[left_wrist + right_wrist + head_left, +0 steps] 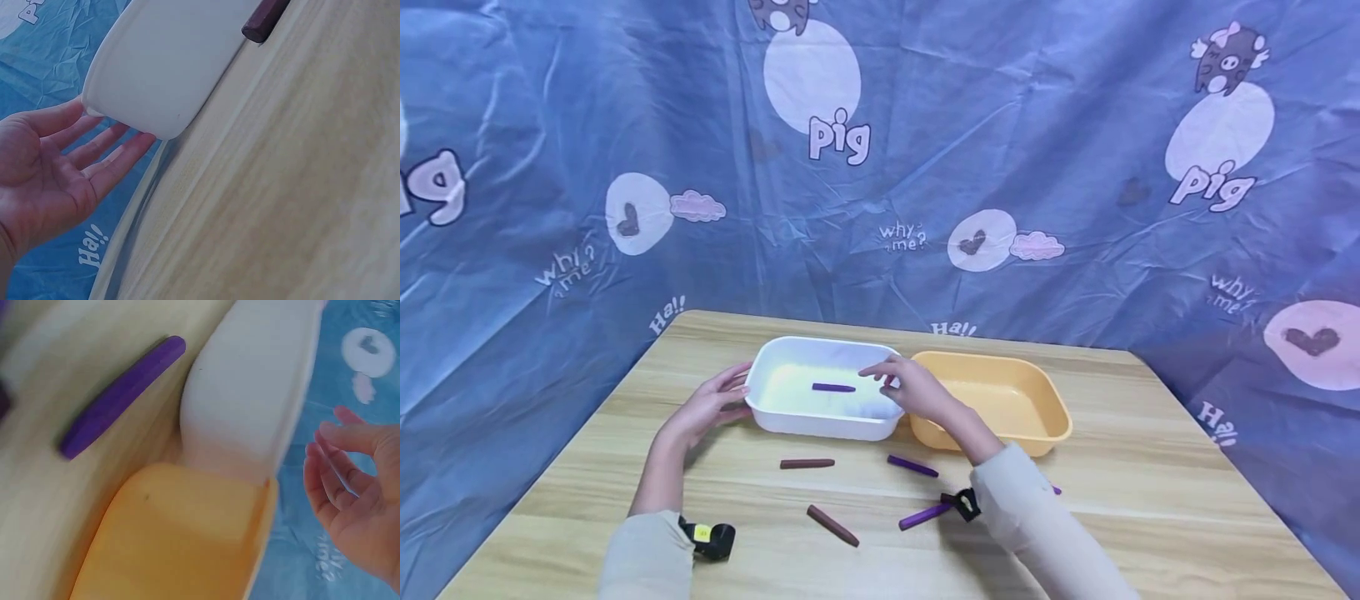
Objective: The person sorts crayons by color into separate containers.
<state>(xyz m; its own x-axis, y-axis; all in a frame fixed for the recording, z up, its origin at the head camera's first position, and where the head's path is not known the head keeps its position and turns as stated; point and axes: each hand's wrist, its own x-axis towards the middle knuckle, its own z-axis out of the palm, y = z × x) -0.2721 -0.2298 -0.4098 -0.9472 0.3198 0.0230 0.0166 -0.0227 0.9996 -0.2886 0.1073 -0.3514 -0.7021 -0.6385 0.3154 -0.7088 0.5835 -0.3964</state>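
Note:
A white plastic bin (820, 427) stands on the table, with one purple crayon (833, 387) lying inside it. My left hand (706, 407) is at the bin's left end; in the left wrist view its extended fingertips (145, 141) touch the bin's outer wall and rim. Over the bin's right side hovers my right hand (917, 388), its fingers loosely bent and nothing between them, as the right wrist view also shows. Close against the white bin, on its right, is a yellow-orange bin (1051, 435), with no crayon visible in it.
In front of the bins lie loose crayons: a brown crayon (807, 463), another brown crayon (832, 526), a purple crayon (913, 466) and a second purple crayon (923, 517). Another purple tip (1056, 490) shows past the right sleeve. A blue patterned curtain (850, 275) hangs behind the table.

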